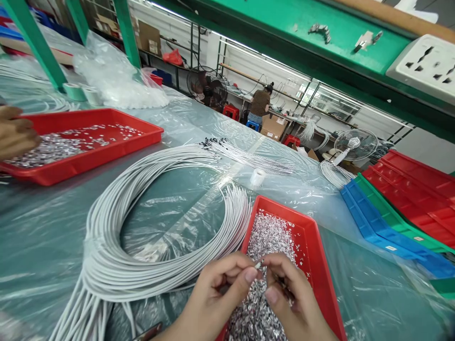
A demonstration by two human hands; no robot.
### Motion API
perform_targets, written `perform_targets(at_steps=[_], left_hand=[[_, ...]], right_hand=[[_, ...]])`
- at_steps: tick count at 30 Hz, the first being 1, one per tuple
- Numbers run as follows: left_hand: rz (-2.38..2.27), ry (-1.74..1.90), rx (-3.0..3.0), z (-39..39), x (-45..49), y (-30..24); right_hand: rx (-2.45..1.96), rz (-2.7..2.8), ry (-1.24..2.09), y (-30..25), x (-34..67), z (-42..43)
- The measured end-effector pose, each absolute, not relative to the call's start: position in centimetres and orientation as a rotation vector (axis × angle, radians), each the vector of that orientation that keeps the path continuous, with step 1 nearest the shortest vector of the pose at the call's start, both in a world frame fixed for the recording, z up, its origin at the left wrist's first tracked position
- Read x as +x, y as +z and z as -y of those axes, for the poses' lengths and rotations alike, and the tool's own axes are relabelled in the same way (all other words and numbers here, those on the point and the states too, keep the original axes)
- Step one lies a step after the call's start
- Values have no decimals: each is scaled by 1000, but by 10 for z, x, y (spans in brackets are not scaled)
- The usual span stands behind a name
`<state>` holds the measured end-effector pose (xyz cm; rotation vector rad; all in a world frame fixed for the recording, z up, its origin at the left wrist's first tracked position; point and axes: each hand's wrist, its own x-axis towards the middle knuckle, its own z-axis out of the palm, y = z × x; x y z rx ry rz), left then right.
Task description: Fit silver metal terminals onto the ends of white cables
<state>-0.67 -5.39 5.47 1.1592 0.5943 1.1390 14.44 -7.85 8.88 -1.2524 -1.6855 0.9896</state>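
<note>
Left hand (216,293) and right hand (289,298) pinch one tiny metal terminal (258,264) between fingertips, above the near red tray (320,265) (glinting loose pieces inside). Left of that tray: one looped white wire bundle (142,237); beyond, a second red tray (106,151).

Left hand (216,296) and right hand (291,298) together, fingertips pinched

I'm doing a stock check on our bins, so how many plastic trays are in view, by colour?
Red shallow plastic trays: 4
Blue long plastic trays: 1
Green long plastic trays: 1
Total: 6
</note>
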Motion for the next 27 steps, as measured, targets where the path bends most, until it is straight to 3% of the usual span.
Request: perform_targets(at_steps=[9,27], left_hand=[[-652,1132,1263,54,-7,55],[-829,1217,1631,54,-12,49]], right_hand=[[-1471,1727,833,89,145,86],[-1388,1842,760,90,152,82]])
